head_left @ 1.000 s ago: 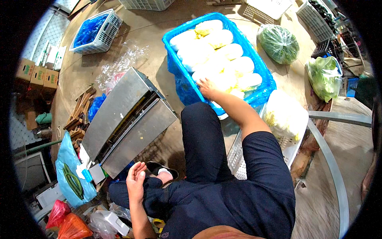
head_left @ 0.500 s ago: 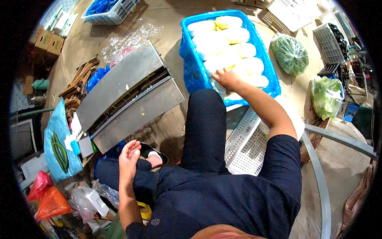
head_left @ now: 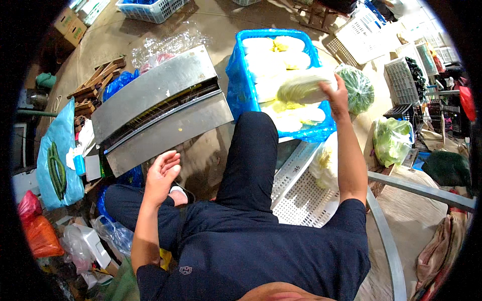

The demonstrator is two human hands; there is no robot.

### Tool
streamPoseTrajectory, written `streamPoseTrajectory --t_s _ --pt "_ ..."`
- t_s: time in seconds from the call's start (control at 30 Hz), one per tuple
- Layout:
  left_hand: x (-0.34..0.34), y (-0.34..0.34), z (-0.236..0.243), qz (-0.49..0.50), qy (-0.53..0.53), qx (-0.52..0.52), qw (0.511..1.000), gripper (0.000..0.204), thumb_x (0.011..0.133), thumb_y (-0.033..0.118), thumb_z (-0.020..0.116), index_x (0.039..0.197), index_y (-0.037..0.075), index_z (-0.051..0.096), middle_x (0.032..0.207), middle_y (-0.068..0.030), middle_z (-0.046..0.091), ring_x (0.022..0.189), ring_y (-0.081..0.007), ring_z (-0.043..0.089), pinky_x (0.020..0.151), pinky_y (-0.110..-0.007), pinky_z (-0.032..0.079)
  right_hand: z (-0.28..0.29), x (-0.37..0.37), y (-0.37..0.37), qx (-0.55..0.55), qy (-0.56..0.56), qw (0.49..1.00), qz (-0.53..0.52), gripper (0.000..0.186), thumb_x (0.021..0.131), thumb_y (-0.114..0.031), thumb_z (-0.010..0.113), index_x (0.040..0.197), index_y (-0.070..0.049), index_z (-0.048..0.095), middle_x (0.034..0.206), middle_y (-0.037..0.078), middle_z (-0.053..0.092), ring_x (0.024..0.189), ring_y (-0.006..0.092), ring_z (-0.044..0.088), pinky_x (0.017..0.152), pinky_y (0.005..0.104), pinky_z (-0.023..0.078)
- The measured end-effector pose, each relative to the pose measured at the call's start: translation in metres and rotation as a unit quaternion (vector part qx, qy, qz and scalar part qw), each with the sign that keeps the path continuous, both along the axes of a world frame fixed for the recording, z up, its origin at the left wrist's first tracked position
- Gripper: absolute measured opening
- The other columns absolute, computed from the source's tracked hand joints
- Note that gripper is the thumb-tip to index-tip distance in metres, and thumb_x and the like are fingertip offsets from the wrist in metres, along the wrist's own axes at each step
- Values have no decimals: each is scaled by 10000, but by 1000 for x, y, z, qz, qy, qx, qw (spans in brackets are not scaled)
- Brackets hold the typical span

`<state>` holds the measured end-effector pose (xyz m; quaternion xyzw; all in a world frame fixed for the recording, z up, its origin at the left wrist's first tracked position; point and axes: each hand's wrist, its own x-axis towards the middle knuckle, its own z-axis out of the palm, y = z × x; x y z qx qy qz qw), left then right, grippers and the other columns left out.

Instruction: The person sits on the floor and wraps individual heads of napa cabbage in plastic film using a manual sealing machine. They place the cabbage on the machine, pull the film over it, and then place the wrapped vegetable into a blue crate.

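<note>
My right hand point(head_left: 338, 98) grips a pale napa cabbage point(head_left: 306, 88) raised over a blue crate point(head_left: 236, 75) lined with blue plastic and holding several more cabbages. My left hand point(head_left: 163, 170) is open and empty, fingers loosely curved, above my bent leg and below a steel machine point(head_left: 150, 85) with a long slot. Right of my raised knee, a white perforated basket point(head_left: 300, 203) holds pale cabbage point(head_left: 326, 165) at its upper end.
A bagged bundle of greens point(head_left: 358, 98) and bagged lettuce point(head_left: 392, 145) lie at right, near metal rails point(head_left: 416, 187). At left are wood scraps point(head_left: 95, 80), cucumbers on blue plastic point(head_left: 55, 170) and red and orange bags point(head_left: 40, 236). Crates point(head_left: 153, 15) stand at the back.
My right hand has lifted a cabbage from among those in the blue crate and moved it rightward. My left hand has shifted upward in the picture, still empty. The view has shifted.
</note>
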<state>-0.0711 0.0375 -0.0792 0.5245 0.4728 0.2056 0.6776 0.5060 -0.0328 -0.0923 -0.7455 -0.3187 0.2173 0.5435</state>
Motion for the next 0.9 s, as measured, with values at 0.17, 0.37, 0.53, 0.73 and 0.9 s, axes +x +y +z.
streamPoseTrajectory --t_s 0.17,0.37,0.53,0.73,0.9 --pt "49 16 29 -42 -22 112 993 822 865 193 773 1539 74 319 1448 -197 505 1327 -297 517 1101 -427 420 69 -50 8 134 291 945 68 661 896 -559 640 1385 -142 486 1252 83 618 1101 238 651 854 429 589" --pt "88 41 82 -37 -129 247 960 1229 693 374 925 1606 170 128 1548 -196 368 1360 -327 474 1087 -471 430 110 -170 40 188 498 822 201 692 951 -601 529 1457 -135 456 1425 125 551 1298 322 549 1064 561 449" --pt "61 22 76 60 -188 282 939 850 817 92 843 1510 114 351 1360 -149 535 1077 -212 654 816 -304 590 106 -255 45 136 506 818 238 807 923 -656 553 1497 -114 388 1447 137 517 1295 327 542 1021 540 486" --pt "-21 0 58 169 -152 136 964 222 961 78 669 1165 -9 662 906 -54 709 781 -139 702 622 -249 544 79 -305 47 97 540 795 260 796 923 -622 581 1483 -88 395 1425 145 530 1285 326 546 1016 533 496" --pt "-76 -6 44 213 -89 154 961 166 977 99 638 1094 -6 693 917 -68 719 737 -125 693 588 -232 520 73 -329 40 95 580 771 246 848 902 -615 622 1513 -92 353 1485 186 468 1350 371 480 1100 573 420"
